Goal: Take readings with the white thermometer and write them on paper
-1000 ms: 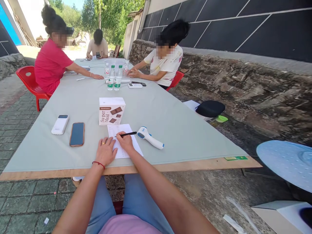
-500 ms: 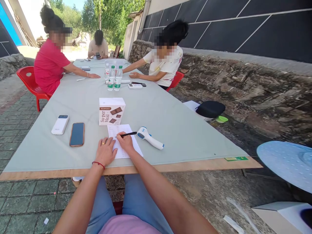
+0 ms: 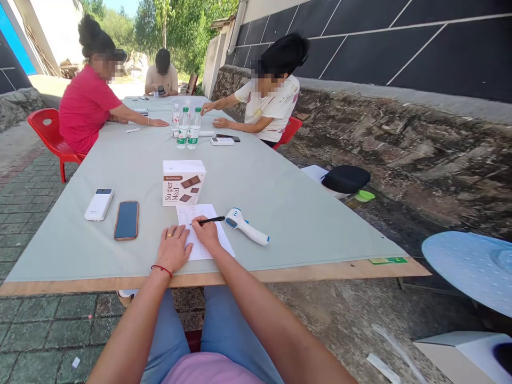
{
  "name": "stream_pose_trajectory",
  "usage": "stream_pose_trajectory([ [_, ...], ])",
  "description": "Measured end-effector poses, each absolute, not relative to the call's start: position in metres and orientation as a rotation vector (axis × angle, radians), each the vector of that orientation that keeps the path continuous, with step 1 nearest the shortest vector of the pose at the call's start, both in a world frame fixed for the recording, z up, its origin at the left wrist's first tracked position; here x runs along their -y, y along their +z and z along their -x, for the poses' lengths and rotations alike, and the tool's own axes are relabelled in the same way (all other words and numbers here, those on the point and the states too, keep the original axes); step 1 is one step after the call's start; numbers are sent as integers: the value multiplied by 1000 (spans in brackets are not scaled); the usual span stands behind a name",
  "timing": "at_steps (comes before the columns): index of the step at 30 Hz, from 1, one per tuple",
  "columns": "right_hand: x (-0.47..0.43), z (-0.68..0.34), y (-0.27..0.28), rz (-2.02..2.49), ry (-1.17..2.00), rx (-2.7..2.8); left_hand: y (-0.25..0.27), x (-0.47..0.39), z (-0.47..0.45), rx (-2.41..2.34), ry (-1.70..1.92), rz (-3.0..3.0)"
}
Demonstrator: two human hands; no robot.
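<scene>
A black pen [image 3: 212, 220] is gripped in my right hand [image 3: 206, 233], its tip low over a printed sheet of paper [image 3: 206, 255]. My left hand [image 3: 173, 248] lies flat with fingers spread, partly on the left edge of that sheet. It wears a ring and a red wrist string. Just behind the paper stands a white and brown "Su-per Meal" box [image 3: 183, 184]. To the right of the sheet lies a white and blue infrared thermometer [image 3: 247, 228]. A phone in a brown case [image 3: 126, 221] rests left of my left hand, beside a white power bank [image 3: 99, 205].
Two water bottles with green caps [image 3: 188, 129] stand mid-table, with a white device [image 3: 222, 141] to their right. Three people sit around the far part of the cloth-covered table [image 3: 304, 234]. A pale blue dotted round object [image 3: 472, 266] is at the right.
The person in red leans a little further right over the table. The person in white draws one hand back beside the bottles. My own hands look nearly unchanged.
</scene>
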State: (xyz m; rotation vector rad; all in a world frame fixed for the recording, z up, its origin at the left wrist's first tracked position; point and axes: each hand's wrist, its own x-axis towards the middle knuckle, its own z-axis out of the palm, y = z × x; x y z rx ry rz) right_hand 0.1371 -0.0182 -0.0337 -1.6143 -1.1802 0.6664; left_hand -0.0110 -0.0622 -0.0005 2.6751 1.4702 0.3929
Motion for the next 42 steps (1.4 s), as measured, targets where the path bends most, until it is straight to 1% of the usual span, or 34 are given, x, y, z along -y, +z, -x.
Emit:
stream_pose_trajectory([
  [8, 19, -136, -32, 1632, 673, 1198, 1, 62, 12, -1471, 374, -2667],
  [18, 20, -137, -33, 1567, 621, 1088, 0, 62, 12, -1475, 370, -2656],
  [42, 18, -137, -39, 1637, 637, 1119, -7, 60, 12, -1425, 501, -2608],
])
